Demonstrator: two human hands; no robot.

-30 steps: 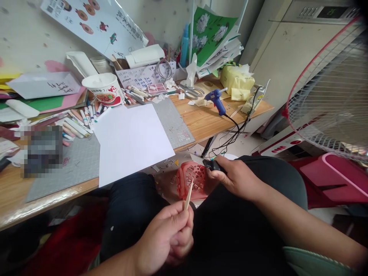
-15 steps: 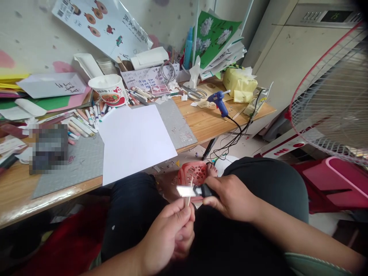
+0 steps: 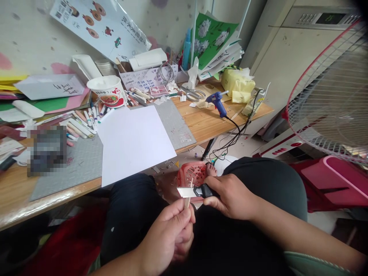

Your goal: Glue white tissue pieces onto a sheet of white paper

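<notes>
One thin wooden stick (image 3: 187,203) is poking up from the pinching left hand (image 3: 174,232) beside the desk (image 3: 207,128); the right hand (image 3: 231,196) is gripping a utility knife (image 3: 203,190), its blade (image 3: 185,193) crossing the stick.

The left hand (image 3: 172,234) and right hand (image 3: 234,197) are bare. A muted green cloth sleeve (image 3: 312,262) with a pale, ridged edge rings the right arm (image 3: 301,228). Dark fabric trousers (image 3: 130,205) bear a small white speck (image 3: 112,229) on the left leg.
</notes>
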